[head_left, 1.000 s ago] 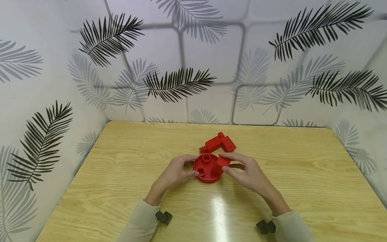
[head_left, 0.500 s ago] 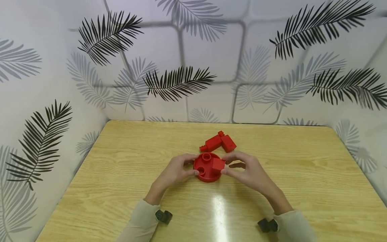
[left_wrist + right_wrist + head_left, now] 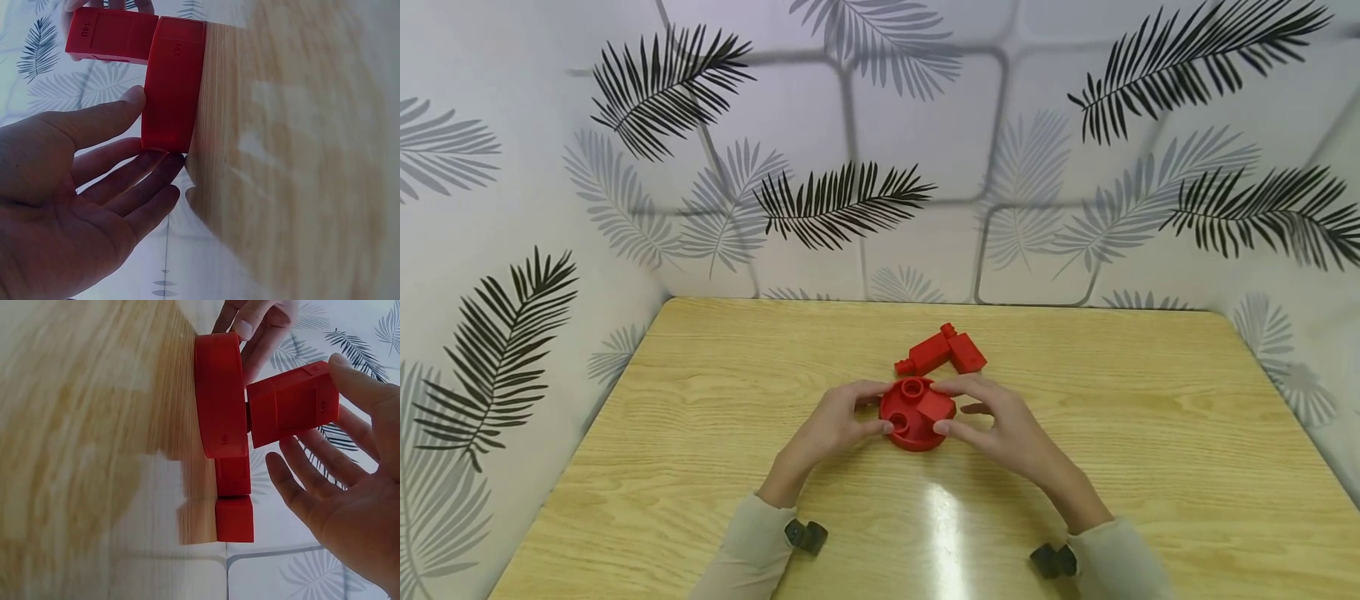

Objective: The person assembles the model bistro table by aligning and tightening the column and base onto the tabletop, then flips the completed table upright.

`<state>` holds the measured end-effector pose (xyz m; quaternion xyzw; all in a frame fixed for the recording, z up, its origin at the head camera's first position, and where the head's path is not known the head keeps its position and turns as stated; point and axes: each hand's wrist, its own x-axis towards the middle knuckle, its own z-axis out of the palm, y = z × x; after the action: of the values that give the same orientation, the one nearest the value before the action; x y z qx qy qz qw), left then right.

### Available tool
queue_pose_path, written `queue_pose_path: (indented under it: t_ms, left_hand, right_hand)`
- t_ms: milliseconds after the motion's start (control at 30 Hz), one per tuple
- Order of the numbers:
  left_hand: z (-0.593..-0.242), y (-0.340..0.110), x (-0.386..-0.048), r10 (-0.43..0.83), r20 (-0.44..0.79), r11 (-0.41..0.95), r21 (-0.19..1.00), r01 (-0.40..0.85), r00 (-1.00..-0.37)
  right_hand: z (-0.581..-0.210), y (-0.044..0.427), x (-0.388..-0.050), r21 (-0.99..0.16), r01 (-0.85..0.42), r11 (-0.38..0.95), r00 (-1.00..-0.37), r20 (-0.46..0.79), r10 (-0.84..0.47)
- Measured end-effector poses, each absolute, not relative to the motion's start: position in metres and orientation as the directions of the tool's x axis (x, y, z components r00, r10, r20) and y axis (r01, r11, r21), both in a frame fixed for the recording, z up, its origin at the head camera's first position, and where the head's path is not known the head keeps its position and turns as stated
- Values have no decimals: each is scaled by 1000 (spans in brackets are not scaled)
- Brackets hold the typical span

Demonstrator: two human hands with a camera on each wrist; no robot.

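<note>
A round red base [image 3: 917, 444] with a raised rim and ring-shaped sockets lies on the table. My left hand [image 3: 831, 429] grips its left side, thumb on the near rim and fingers on the far side. My right hand [image 3: 1011, 429] pinches a red block [image 3: 937, 407] by its upper end, over the right part of the base. In the right wrist view this block [image 3: 290, 406] leans, its narrow neck [image 3: 249, 417] meeting the open face of the base [image 3: 219, 394]. How deep the neck sits is hidden.
Behind the base, two more red blocks lie on the wooden table [image 3: 722, 392]: one with its neck to the left [image 3: 928, 356], the other [image 3: 967, 354] touching it. A patterned wall [image 3: 917, 258] closes off the back.
The right hand and its block have shifted left over the base, and the block's tilt has changed. The left hand and the base stay nearly still.
</note>
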<state>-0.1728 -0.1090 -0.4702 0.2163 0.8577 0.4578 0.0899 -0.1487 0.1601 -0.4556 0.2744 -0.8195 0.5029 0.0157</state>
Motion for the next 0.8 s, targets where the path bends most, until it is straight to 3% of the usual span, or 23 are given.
queue_pose_path:
  t_ms: [367, 800]
  left_hand:
    - [-472, -110, -175, 464, 61, 494, 810, 315, -884]
    - [-469, -109, -172, 479, 73, 479, 813, 331, -875]
  right_hand:
    - [-453, 154, -151, -863, -398, 312, -873, 253, -417]
    - [-454, 157, -151, -815, -444, 373, -868, 287, -406]
